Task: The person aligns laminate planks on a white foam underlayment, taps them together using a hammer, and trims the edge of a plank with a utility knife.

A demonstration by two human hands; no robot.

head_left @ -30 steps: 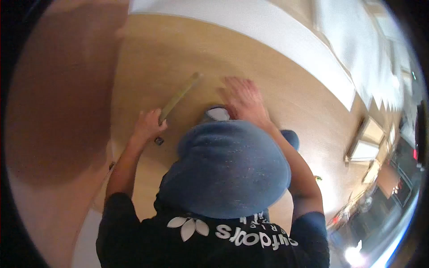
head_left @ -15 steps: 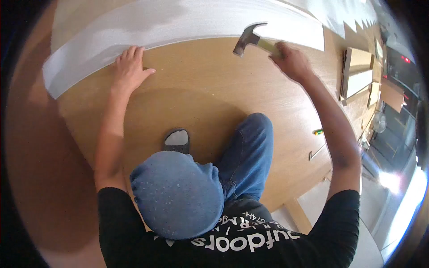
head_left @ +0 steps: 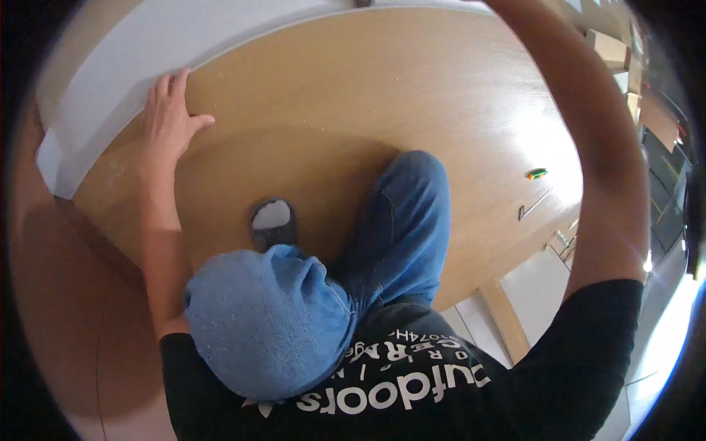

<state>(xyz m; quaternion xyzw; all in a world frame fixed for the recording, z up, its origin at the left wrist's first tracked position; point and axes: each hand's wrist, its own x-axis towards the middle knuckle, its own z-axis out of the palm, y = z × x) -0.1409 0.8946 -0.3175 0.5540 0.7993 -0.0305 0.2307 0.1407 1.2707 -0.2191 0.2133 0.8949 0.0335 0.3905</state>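
Observation:
My left hand [head_left: 170,121] lies on the brown wood panel [head_left: 309,88] with its fingers stretched and thumb apart. Its fingertips touch the edge of a long white board [head_left: 92,117] that runs along the panel's far side. At the top edge, my right arm [head_left: 581,81] reaches far forward, and only a sliver of my right hand [head_left: 476,2] shows. The dark head of a claw hammer [head_left: 363,3] peeks in over the white board, in line with that hand. Its handle and my gripping fingers are cut off by the frame.
On the panel's right side lie a green and orange small tool [head_left: 537,174] and a thin bent metal rod [head_left: 535,204]. My knee [head_left: 415,176] and slippered foot [head_left: 273,220] rest on the panel. Light boards [head_left: 537,287] lie at lower right, wooden pieces [head_left: 609,50] at far right.
My right hand has gone forward with the hammer, mostly out of the picture. The view has shifted, so the white board sits higher and farther left; my left hand stays at its edge.

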